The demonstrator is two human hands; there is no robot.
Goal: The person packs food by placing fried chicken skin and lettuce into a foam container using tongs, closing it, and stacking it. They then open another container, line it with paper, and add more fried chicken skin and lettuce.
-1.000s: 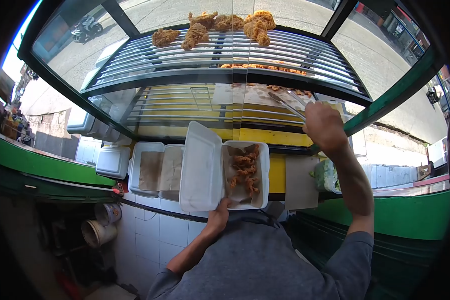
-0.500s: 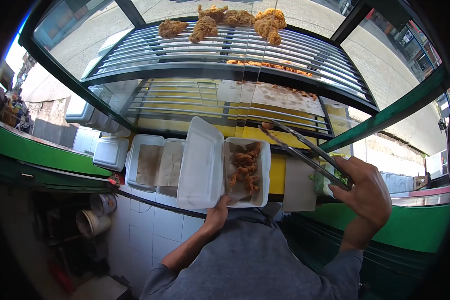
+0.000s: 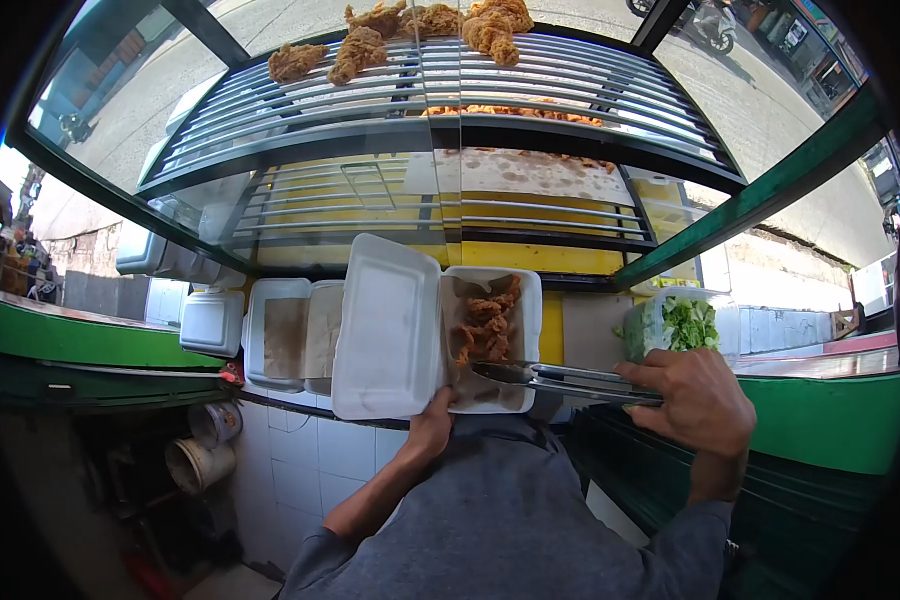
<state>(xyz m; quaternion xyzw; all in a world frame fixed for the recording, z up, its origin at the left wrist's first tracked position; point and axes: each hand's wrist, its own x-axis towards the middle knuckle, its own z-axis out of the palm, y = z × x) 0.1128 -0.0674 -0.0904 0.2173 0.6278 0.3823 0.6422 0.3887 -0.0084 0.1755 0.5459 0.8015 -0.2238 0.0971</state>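
No word, label, brand or number can be read anywhere, neither on the white foam box point(image 3: 388, 330), the tongs point(image 3: 560, 378) nor the glass display case point(image 3: 760, 200).

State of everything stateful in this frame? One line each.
Foam clamshell box: open, left hand holding its near edge, chicken strips inside.
Tongs: gripped by right hand, arms nearly shut, tips over the box.
Second foam box: open, paper-lined, no food.
Small foam box: closed.
Top rack: several fried chicken pieces on it.

Sunlit glass display case point(image 3: 270, 120) with green frame point(image 3: 770, 190), white tiled wall point(image 3: 310, 470) below.
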